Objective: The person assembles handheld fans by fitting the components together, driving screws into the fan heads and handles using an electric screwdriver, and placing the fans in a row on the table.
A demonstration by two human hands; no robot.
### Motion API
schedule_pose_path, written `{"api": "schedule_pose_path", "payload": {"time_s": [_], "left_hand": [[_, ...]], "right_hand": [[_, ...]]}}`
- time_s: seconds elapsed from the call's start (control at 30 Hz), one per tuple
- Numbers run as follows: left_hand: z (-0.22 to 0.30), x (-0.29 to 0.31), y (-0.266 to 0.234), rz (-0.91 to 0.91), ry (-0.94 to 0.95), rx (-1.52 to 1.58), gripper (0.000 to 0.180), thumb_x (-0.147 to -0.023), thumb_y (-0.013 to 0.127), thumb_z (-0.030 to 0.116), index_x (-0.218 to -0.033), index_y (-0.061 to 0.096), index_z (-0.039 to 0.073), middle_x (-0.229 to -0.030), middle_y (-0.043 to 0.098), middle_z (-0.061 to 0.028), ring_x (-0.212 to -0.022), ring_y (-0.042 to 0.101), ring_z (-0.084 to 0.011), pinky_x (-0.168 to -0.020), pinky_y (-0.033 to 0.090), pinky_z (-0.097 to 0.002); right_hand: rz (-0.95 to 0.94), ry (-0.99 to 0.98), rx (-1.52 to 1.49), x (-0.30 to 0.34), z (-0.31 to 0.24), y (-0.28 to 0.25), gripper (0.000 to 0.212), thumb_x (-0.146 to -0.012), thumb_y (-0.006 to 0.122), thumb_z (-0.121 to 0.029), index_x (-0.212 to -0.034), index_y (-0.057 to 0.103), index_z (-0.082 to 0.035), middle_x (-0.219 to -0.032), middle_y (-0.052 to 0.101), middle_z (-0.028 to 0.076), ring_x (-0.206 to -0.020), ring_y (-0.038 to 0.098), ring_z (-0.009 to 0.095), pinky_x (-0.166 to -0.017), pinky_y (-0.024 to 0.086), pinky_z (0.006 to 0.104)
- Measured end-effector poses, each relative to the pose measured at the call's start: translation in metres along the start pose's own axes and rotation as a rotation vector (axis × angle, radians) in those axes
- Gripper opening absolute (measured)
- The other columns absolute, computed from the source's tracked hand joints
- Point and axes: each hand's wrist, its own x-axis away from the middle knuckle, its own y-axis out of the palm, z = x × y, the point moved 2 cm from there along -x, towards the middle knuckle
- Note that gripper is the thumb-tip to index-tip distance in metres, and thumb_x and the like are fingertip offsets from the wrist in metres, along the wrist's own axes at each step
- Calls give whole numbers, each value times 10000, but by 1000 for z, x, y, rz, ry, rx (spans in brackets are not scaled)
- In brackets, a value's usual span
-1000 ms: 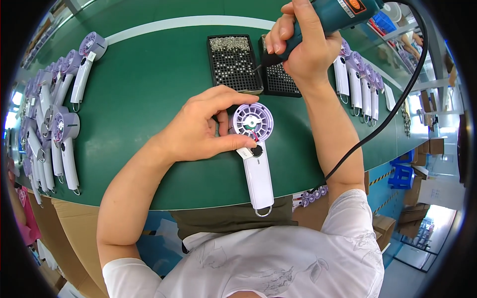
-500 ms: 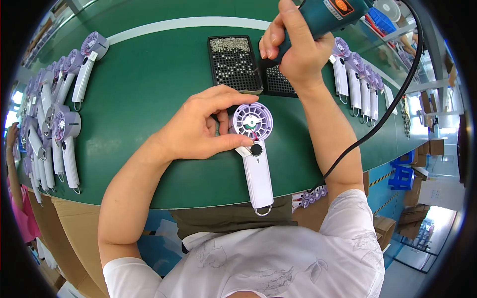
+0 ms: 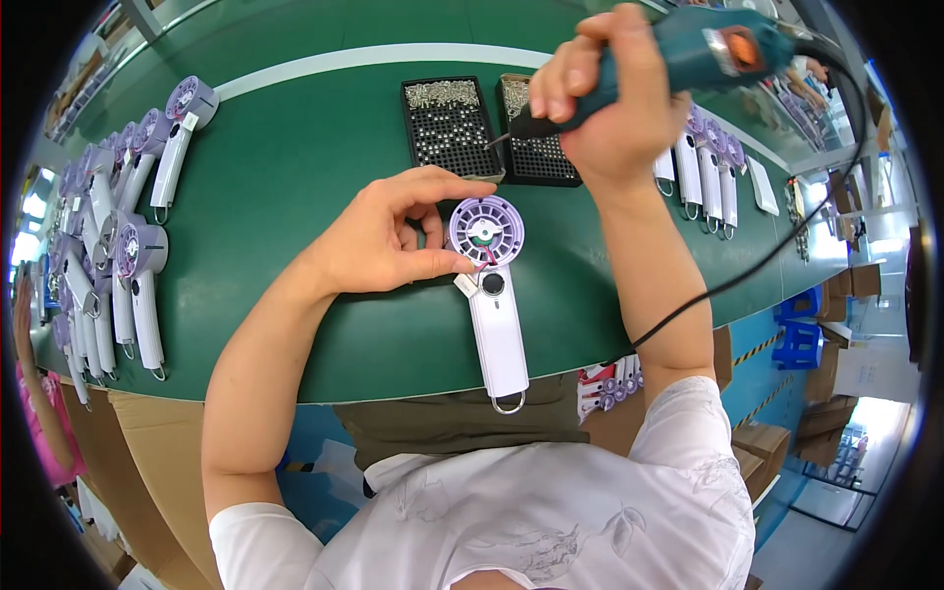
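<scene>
My left hand pinches the round purple head of a white handheld fan between thumb and fingers. The fan lies on the green table, its wire loop toward me. Red wires and a small white tag show at the base of its head. In my right hand is a dark green electric screwdriver, tilted so that its thin bit points down and left. The bit's tip is over the right part of a black screw tray that holds many small screws. Whether the tip touches a screw I cannot tell.
A second screw tray stands beside the first, partly behind the screwdriver. Many similar fans crowd the table's left side, with another row of fans at the right. The screwdriver's black cord loops over my right forearm. A person in pink is at far left.
My right hand has shifted right and tipped the screwdriver, whose bit now shows over the left tray. My left hand keeps its hold on the fan.
</scene>
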Motion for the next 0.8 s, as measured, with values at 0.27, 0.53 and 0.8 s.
{"api": "schedule_pose_path", "payload": {"time_s": [0.27,0.53,0.8], "left_hand": [[-5,-2,-1,22,-13,82,604,-767,867,47,-1334,661,66,-1090,618,-24,-710,608,-46,-528,408,-186],[-5,-3,-3,-32,-19,121,649,-766,840,-3,-1376,647,104,-1180,619,-52,-726,617,-67,-548,454,-191],[-5,-3,-4,-43,-57,151,660,-758,836,-12,-1380,643,97,-1233,617,-65,-738,624,-76,-567,473,-194]], "right_hand": [[-523,11,-83,20,-23,14,440,-1106,309,-377,-1118,646,-95,-656,496,7,-450,438,139,-468,448,335],[-687,63,49,29,-30,26,426,-1129,262,-354,-1146,593,-86,-693,528,21,-457,456,138,-469,458,330],[-592,80,70,39,-17,15,359,-1119,306,-321,-1134,569,-77,-660,515,29,-442,446,141,-451,448,329]]}}
